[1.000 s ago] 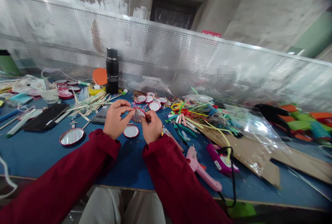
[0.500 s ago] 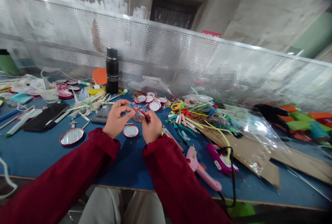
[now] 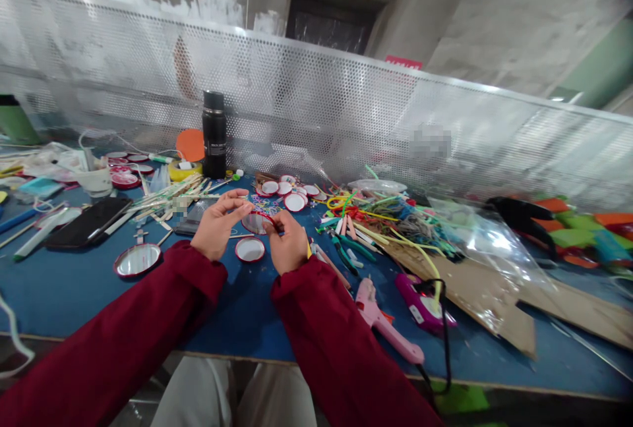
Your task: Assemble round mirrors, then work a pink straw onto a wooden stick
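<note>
A small round mirror with a red rim (image 3: pixel 256 223) is held up over the table, and my right hand (image 3: pixel 288 240) grips its right side between thumb and fingers. My left hand (image 3: pixel 220 226) is close by the mirror's upper left edge, thumb and forefinger pinched together; what they hold, if anything, is too small to make out. Below the hands, another red-rimmed disc (image 3: pixel 250 250) lies flat on the table. To the left lies a larger red-rimmed mirror (image 3: pixel 137 260) with a small piece at its top.
Right of my hands lie green-handled pliers (image 3: pixel 342 256), a pink glue gun (image 3: pixel 383 325) with a black cord, a purple device (image 3: pixel 420 305) and cardboard (image 3: pixel 475 288). Behind stand a black bottle (image 3: pixel 214 137) and several red-rimmed discs (image 3: pixel 295 201). A phone (image 3: pixel 86 223) lies left.
My left hand has shifted slightly left, away from the mirror's middle. More of the mirror's face now shows between the hands. My right hand stays nearly in place.
</note>
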Action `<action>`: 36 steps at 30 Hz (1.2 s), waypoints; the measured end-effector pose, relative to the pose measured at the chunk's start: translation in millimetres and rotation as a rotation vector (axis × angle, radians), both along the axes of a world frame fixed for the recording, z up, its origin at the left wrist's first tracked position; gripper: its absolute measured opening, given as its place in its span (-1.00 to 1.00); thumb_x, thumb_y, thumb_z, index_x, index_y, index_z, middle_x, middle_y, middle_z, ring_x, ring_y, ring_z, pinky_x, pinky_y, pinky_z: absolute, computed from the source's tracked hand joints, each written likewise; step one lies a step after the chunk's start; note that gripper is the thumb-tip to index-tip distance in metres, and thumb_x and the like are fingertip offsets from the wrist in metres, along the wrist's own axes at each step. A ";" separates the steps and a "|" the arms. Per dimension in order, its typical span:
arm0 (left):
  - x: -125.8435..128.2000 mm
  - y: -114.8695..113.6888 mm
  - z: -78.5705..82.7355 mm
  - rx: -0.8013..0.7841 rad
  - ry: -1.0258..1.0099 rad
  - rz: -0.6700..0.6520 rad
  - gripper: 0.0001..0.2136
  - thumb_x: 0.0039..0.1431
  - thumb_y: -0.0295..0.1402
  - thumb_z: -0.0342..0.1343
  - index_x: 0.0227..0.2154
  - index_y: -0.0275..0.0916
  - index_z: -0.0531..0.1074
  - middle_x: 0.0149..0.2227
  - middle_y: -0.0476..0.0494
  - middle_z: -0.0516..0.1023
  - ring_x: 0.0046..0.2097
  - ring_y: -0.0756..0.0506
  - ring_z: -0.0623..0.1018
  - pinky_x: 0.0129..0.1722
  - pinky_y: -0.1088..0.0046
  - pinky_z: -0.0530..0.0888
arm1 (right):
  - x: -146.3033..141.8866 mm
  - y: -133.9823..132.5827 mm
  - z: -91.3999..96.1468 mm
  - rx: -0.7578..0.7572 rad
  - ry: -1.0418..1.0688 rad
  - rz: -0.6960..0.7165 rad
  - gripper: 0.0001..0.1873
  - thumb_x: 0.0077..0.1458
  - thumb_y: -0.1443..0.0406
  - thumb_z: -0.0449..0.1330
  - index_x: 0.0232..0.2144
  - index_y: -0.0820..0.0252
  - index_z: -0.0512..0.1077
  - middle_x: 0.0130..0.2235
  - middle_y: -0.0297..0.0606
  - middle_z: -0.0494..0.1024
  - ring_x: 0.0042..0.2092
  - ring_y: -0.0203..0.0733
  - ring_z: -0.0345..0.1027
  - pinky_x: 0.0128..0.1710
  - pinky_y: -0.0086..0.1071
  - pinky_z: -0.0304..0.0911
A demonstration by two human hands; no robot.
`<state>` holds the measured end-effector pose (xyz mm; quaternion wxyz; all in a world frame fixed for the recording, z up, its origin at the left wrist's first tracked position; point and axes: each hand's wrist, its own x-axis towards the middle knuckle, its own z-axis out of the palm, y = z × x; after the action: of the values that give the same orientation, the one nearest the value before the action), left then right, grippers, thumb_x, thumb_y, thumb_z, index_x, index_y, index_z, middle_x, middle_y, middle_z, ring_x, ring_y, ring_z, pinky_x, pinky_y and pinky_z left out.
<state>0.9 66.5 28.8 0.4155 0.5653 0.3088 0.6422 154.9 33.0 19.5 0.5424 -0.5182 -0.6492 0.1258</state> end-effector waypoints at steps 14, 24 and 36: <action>-1.8 -0.7 0.4 0.000 -0.010 -0.042 -0.87 0.08 -0.27 0.27 -0.38 -0.18 0.66 0.01 -0.20 0.49 0.19 -0.22 0.34 0.22 0.16 0.26 | 1.0 7.1 -11.3 0.027 0.046 0.106 -0.83 0.09 0.21 0.19 -0.48 0.12 0.34 -0.49 -0.42 0.38 -0.43 -0.28 0.22 -0.40 -0.44 0.13; -3.3 -4.5 3.6 0.022 0.058 -0.048 -0.80 0.18 -0.24 0.16 -0.31 -0.17 0.66 0.08 -0.19 0.44 0.20 -0.22 0.35 0.24 0.20 0.25 | 1.5 4.5 -4.8 -0.037 0.090 0.080 -0.82 0.04 0.24 0.21 -0.50 0.12 0.28 -0.54 -0.48 0.28 -0.48 -0.31 0.15 -0.42 -0.42 0.05; -1.5 -7.6 6.3 0.042 0.069 -0.055 -0.70 0.22 -0.14 0.09 -0.30 -0.17 0.67 0.12 -0.19 0.42 0.21 -0.24 0.33 0.28 0.16 0.22 | 2.0 9.1 -9.2 -0.074 0.145 0.107 -0.80 0.01 0.23 0.22 -0.52 0.10 0.26 -0.56 -0.49 0.26 -0.50 -0.31 0.13 -0.45 -0.42 0.04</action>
<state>-0.6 58.9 35.0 0.4103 0.6042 0.2936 0.6168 156.9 42.2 10.3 0.5608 -0.4923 -0.6298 0.2157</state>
